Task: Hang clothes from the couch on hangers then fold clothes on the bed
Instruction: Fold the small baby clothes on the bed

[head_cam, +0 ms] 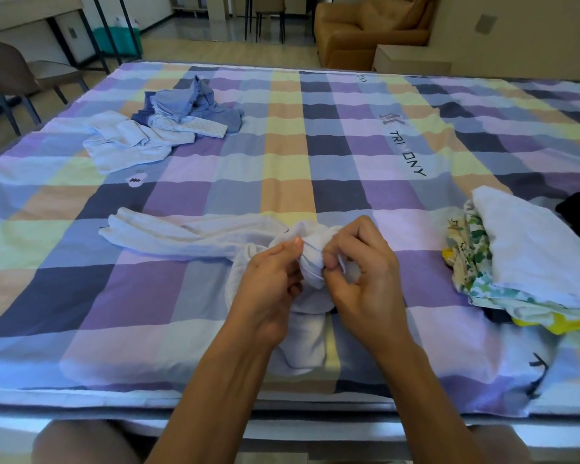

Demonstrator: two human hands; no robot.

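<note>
A white garment (188, 237) lies on the checked bed cover (315, 152), one long part stretched to the left and another hanging toward the near edge. Its middle is bunched into a wad. My left hand (268, 286) pinches the wad from the left with thumb and fingers. My right hand (362, 266) grips it from the right, fingers curled into the cloth. Both hands sit close together just above the cover.
A loose heap of blue and white clothes (168, 122) lies at the far left of the bed. A stack of folded clothes (516, 262), white on top of patterned ones, sits at the right edge. A brown armchair (355, 31) and a chair (10, 72) stand beyond the bed.
</note>
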